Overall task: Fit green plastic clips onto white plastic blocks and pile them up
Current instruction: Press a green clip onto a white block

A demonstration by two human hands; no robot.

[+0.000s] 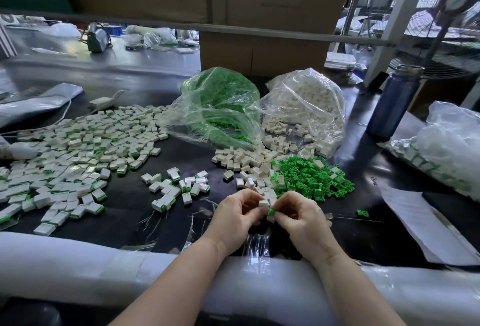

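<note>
Dark table (350,221), front edge wrapped in a white foam roll (78,268). Left hand (237,219): fingers curled, pinching a white block (264,204) at the fingertips. Right hand (298,219): fingers curled, pinching a green clip (271,212) just beside and below that block; a second white piece shows under the clip, and whether clip and block touch cannot be told. Both hands sit close together above the table's near middle. Loose white blocks (246,162): heap just beyond the hands, spilling from the mouth of a clear bag of blocks (306,102). Loose green clips (309,177): heap touching the right side of the white heap; one stray clip (362,213) lies apart, right of the right hand. Clear bag of clips (220,97): left of the block bag, mouth open toward the person. Fitted blocks, white with green edge: a small cluster (176,188) left of the hands, and a wide spread pile (78,154) across the left of the table. Blue bottle (394,102): upright, right of the block bag. Paper sheet (420,224): flat at the right edge. Further bag (446,154) of white-and-green parts at far right. Cardboard boxes (259,13) behind the bags. Fan (457,0) at upper right.
</note>
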